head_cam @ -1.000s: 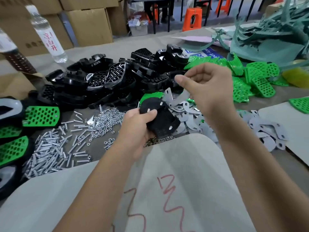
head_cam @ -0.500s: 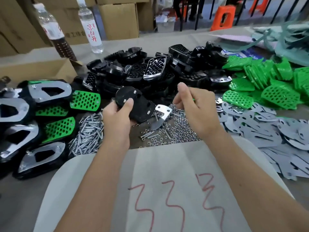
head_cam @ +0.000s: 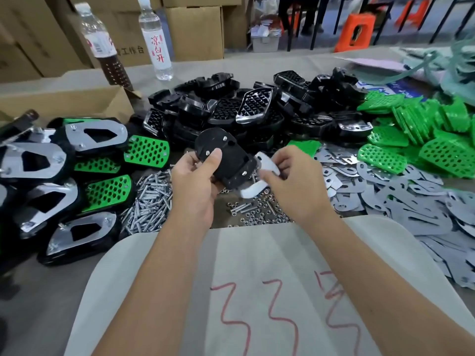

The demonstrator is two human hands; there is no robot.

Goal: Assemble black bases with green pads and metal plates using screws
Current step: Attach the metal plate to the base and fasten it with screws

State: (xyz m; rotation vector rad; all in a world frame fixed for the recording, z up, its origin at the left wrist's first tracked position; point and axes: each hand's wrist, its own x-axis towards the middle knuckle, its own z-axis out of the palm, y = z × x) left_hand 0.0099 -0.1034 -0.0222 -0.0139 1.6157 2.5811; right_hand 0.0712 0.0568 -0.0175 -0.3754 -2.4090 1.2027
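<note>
— So, what's different from a moment ago?

— A second back the right hand [head_cam: 295, 183] was up over the plate pile with nothing I could see in it. Half a second ago it had a metal plate [head_cam: 259, 176] pinched, and now that plate is right against the black base [head_cam: 226, 160].

— Meaning?

— I'd say the fetching is done and the fitting starts: the plate has to be seated over the screw ends poking out of the base's underside.

— Who's holding what?

— The left hand [head_cam: 198, 181] grips the base, thumb pressed on its upper face beside a screw end, fingers curled underneath. The right pinches the plate between thumb and fingers. The plate sits at the base's right edge, partly tucked below it, touching or nearly so; I can't tell whether any hole has caught a screw.

— And the nuts?

— Loose nuts [head_cam: 257, 214] lie on the table just below both hands, with the screws [head_cam: 149, 201] heaped to the left.
</note>
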